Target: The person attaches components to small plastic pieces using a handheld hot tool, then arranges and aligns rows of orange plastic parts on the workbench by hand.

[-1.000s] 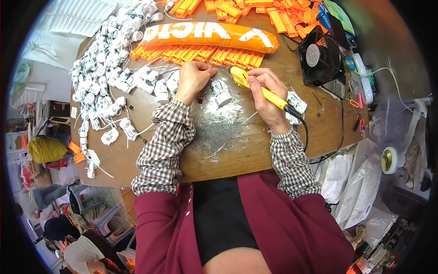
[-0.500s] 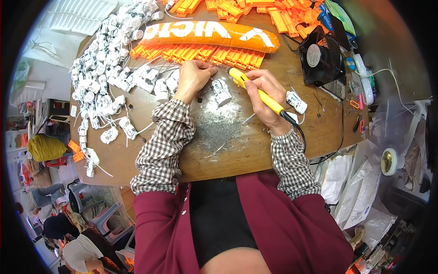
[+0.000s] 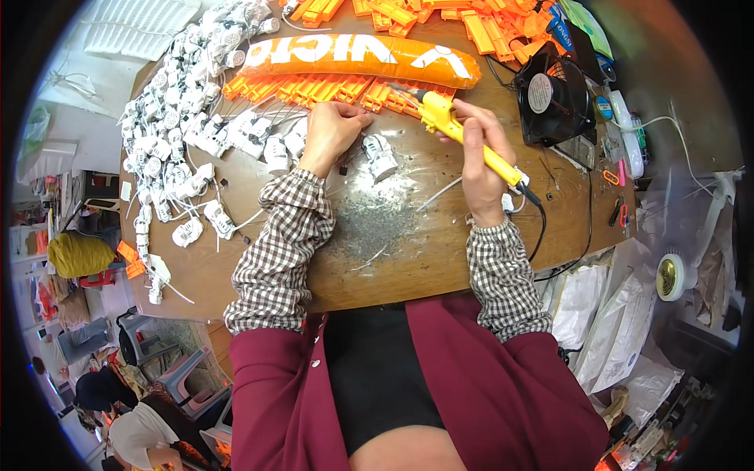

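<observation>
Slanting the yellow iron (image 3: 441, 118) with fingers wrapped round it, the right hand (image 3: 484, 166) aims its tip over the orange clips (image 3: 314, 90) on the table (image 3: 440, 267) (contact unclear), probably for reach; the left hand (image 3: 334, 133) pinches beside them, perhaps steadying something hidden. Right of the table are white bags (image 3: 581, 302), contents unseen.

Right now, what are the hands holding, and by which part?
The right hand holds a yellow corded tool by the middle of its handle. Whether the left hand pinches anything can't be told.
</observation>
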The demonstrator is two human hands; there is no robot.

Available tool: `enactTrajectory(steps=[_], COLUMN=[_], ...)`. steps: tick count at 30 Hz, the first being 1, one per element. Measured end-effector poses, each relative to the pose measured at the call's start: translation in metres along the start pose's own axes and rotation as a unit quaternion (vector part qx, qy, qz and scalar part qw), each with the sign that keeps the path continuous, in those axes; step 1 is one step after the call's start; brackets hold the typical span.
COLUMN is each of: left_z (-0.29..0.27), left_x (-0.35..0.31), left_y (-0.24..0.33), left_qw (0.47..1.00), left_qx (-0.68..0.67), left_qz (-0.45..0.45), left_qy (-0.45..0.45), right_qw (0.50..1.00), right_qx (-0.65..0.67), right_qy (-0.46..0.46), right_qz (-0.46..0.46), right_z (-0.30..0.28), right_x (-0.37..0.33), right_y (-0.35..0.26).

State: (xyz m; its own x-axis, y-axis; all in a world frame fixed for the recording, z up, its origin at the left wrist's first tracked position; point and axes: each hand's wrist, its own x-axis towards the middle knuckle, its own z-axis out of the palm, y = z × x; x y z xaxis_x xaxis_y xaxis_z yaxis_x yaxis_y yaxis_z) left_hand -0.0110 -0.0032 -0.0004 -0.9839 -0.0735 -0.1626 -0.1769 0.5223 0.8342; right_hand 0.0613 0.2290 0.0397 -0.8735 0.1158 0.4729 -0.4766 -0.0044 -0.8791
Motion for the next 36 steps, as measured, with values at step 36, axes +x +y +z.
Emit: enactTrajectory(steps=[36], left_z=[-0.012], left_x=[0.010], left_y=[0.004], left_qw=[0.993], left_qx=[-0.098], left_qz=[-0.051], left_qy=[-0.031], right_qw=[0.998], right_qx=[-0.046], right_qy=[-0.050], right_qz=[-0.006], right_z=[0.017], right_x=[0.021], right_y=[0.015])
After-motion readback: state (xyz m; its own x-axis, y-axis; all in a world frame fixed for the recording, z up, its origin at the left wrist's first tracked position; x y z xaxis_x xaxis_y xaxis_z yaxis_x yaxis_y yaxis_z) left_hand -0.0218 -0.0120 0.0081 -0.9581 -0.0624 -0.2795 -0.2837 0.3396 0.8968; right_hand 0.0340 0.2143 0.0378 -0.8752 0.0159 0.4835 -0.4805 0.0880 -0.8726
